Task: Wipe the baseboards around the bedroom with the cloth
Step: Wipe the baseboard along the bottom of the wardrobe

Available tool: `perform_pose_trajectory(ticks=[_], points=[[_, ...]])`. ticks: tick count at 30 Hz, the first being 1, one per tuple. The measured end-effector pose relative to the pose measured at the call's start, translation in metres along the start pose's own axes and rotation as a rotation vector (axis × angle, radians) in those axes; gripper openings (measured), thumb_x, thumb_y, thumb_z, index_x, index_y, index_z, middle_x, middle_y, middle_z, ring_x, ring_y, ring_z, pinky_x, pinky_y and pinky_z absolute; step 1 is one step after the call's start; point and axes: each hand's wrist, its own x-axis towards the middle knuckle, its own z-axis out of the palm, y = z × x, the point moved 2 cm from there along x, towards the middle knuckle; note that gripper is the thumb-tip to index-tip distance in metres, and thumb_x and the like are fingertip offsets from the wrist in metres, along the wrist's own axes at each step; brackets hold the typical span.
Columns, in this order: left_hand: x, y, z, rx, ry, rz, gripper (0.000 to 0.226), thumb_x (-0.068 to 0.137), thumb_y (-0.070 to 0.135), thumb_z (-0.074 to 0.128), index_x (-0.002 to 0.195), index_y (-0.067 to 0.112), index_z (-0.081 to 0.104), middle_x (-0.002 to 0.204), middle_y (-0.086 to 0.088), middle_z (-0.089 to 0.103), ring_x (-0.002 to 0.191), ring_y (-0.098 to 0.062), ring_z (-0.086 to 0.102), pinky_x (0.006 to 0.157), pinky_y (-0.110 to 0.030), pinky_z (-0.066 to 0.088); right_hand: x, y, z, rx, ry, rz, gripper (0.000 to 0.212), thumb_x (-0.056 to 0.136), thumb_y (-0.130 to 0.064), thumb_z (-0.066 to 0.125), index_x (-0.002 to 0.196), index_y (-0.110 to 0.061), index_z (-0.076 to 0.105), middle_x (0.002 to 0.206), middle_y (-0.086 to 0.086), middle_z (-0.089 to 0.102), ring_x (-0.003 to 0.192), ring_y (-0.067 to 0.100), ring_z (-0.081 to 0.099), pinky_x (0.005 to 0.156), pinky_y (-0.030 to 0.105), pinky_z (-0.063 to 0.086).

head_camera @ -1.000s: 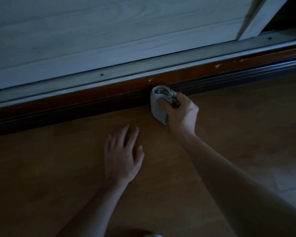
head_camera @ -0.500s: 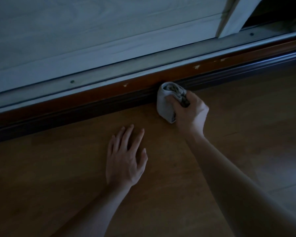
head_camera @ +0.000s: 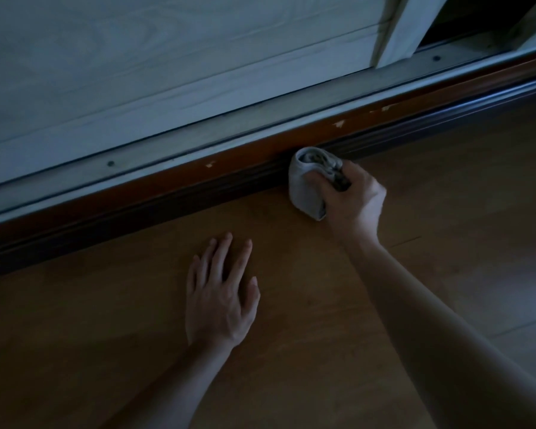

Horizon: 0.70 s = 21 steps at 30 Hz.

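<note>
Dim floor [head_camera: 446,212]: cloth [head_camera: 307,184] bunched in right hand [head_camera: 351,199] fingers [head_camera: 314,181], against baseboard [head_camera: 167,193]

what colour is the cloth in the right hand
Pale grey, as far as the dim head view shows; the cloth is bunched in the right hand.

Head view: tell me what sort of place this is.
Probably a dim bedroom, at floor level by a sliding wardrobe: a pale wood-grain door on a metal track, a reddish-brown baseboard and a wood-look floor.
</note>
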Motion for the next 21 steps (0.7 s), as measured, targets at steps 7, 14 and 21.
perform_pose_trajectory(ticks=[7, 14, 21], points=[[0.001, -0.001, -0.002, 0.005, -0.01, 0.004, 0.059, 0.097, 0.051, 0.035, 0.153, 0.032, 0.043, 0.162, -0.003, 0.034, 0.15, -0.027, 0.027, 0.121, -0.046, 0.014, -0.003, 0.001, 0.001, 0.017, 0.057, 0.077, 0.022, 0.086, -0.037, 0.077, 0.094, -0.017, 0.072, 0.091, -0.006, 0.068, 0.073, -0.002, 0.058, 0.063, 0.003, 0.04], [0.001, -0.001, -0.002, 0.002, -0.002, 0.006, 0.059, 0.097, 0.052, 0.036, 0.152, 0.033, 0.042, 0.162, -0.002, 0.035, 0.149, -0.025, 0.027, 0.12, -0.046, 0.014, 0.015, 0.018, -0.024, 0.003, 0.044, 0.091, 0.025, 0.089, -0.035, 0.075, 0.106, -0.018, 0.072, 0.097, -0.008, 0.07, 0.078, -0.009, 0.061, 0.064, 0.004, 0.045], [0.001, 0.0, 0.001, -0.012, -0.005, -0.004, 0.059, 0.097, 0.052, 0.035, 0.152, 0.033, 0.043, 0.163, -0.002, 0.034, 0.15, -0.027, 0.026, 0.121, -0.048, 0.015, 0.036, 0.037, -0.059, 0.045, 0.183, 0.209, 0.028, 0.086, -0.039, 0.076, 0.106, -0.018, 0.074, 0.091, -0.012, 0.07, 0.077, -0.007, 0.064, 0.062, 0.01, 0.05]])
